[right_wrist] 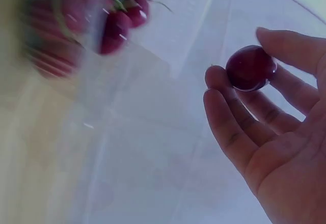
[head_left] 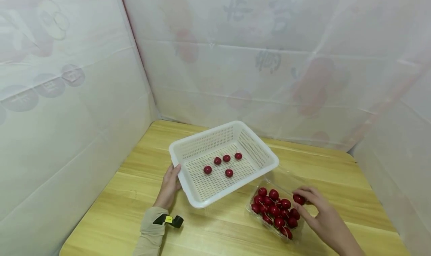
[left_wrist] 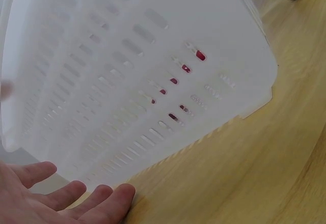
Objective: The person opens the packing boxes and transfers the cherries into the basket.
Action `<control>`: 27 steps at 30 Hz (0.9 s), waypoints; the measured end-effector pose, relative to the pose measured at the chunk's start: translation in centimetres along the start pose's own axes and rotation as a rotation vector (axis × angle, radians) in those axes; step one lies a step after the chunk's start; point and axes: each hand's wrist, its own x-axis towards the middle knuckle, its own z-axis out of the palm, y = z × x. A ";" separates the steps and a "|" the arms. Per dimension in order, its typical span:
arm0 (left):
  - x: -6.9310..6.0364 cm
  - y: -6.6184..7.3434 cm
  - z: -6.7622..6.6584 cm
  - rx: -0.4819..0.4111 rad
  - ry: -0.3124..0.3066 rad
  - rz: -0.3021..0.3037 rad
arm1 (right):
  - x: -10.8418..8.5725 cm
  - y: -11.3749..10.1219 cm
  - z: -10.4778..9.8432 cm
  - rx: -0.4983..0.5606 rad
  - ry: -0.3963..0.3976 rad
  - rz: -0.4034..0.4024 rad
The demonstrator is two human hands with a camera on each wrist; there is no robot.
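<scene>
Far left: left hand (head_left: pixel 169 185) at the white basket's (head_left: pixel 245 168) rim, between 8 and 9 o'clock, thumb over the edge and fingers outside the wall, gripping it; left-wrist view has four fingers extended by the slotted side. Basket sits on the wooden counter (head_left: pixel 208 233), though whether its base lies fully flat, can't tell. Inside, five cherries on the mesh: leftmost cherry (head_left: pixel 207 170), three in a rough row toward 1 o'clock of it, one nearer the front rim. At 4 o'clock from the basket, a clear tub (head_left: pixel 272 228), packed with cherries; about fifteen show, any underneath are hidden. Right hand (head_left: pixel 320 215) at the tub's 3 o'clock, fingertips and thumb close together, pinching one cherry (head_left: pixel 298 199) at roughly 2 o'clock from the tub's middle. Progress, judged by counts: looks early, five in the basket, one in the fingers, most in the tub. Totals: two hands, one basket, one tub, about twenty-one cherries visible.
</scene>
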 end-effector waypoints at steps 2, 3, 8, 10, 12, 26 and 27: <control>-0.1 0.0 0.0 0.003 0.003 -0.002 | 1.3 -0.1 -0.5 0.010 0.003 -0.029; -0.1 0.0 0.0 0.002 0.006 -0.003 | 2.0 -0.1 -0.6 0.016 0.005 -0.050; 0.0 0.1 0.0 -0.014 0.008 0.003 | 5.6 -0.4 -0.5 0.019 0.005 -0.138; 0.0 0.1 0.0 -0.015 0.003 0.005 | 6.9 -0.5 -0.1 0.015 -0.009 -0.157; 0.0 0.1 -0.1 -0.017 0.003 0.000 | 8.2 -0.6 0.4 0.019 -0.030 -0.174; 0.0 0.0 -0.1 -0.037 0.009 0.000 | 15.4 -4.4 9.2 0.062 -0.380 -0.249; 0.0 0.0 0.0 -0.041 0.008 -0.001 | 15.6 -4.6 9.9 0.048 -0.410 -0.255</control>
